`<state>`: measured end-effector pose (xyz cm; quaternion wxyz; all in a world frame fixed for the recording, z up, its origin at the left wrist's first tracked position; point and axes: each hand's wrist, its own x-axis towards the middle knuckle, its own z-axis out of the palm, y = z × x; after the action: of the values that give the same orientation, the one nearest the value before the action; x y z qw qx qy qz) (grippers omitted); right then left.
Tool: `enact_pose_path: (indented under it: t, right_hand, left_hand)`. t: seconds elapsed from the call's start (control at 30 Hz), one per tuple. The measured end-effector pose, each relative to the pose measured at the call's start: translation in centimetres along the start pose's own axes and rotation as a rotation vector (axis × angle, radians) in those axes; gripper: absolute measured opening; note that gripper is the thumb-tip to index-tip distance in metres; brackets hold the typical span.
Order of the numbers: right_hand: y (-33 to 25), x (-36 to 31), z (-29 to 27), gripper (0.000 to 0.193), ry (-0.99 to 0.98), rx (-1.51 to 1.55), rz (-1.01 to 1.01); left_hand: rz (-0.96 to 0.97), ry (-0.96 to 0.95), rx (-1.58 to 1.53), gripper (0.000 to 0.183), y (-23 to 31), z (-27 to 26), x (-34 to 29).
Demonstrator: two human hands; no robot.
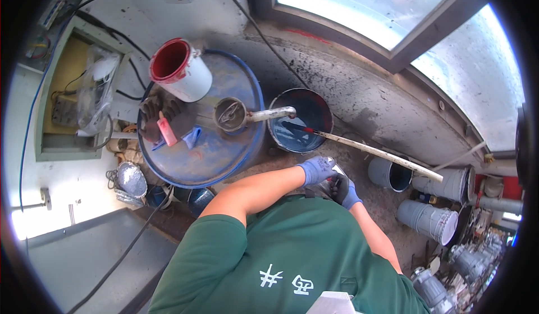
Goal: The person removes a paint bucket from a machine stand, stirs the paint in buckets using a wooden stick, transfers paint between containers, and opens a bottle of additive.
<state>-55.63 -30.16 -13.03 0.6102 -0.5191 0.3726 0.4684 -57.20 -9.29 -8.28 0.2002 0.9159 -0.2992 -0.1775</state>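
My left hand (318, 170) and my right hand (345, 193), both in blue-grey gloves with dark palms, meet close in front of my body. Between them shows the edge of a small pale, shiny thing (338, 170), too covered to name. Fingers of both hands are curled in around it. Just beyond them stands a bucket (281, 102) with dark blue-grey paint inside. A long pale stick (387, 158) with a red band leans out of it to the right, its dark end in the bucket.
Left of the bucket, a blue drum (196, 159) carries a red-stained white pail (196, 83), a pipe-handled metal dipper (230, 115), dark gloves (150, 112), a pink bottle (167, 130) and a blue cloth (192, 138). Grey pails (412, 217) and motors (432, 289) stand right.
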Motion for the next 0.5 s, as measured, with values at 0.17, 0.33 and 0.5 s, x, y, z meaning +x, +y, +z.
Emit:
enact_pose_path:
  t: [0.17,0.33,0.5]
  right_hand:
    - [0.0,-2.5,1.5,0.025,0.115,0.013,-0.08]
    - [1.4,-1.7,0.3,0.025,0.2,0.013,-0.117]
    - [1.1,-4.3,1.4,0.018,0.144,-0.038,-0.162]
  left_hand:
    - [-0.129,-0.1,-0.086,0.044,1.1,-1.0,0.6]
    - [0.169,0.103,0.095,0.04,0.7,1.8,1.2]
    - [-0.051,-0.077,-0.026,0.038,1.9,-1.6,0.3]
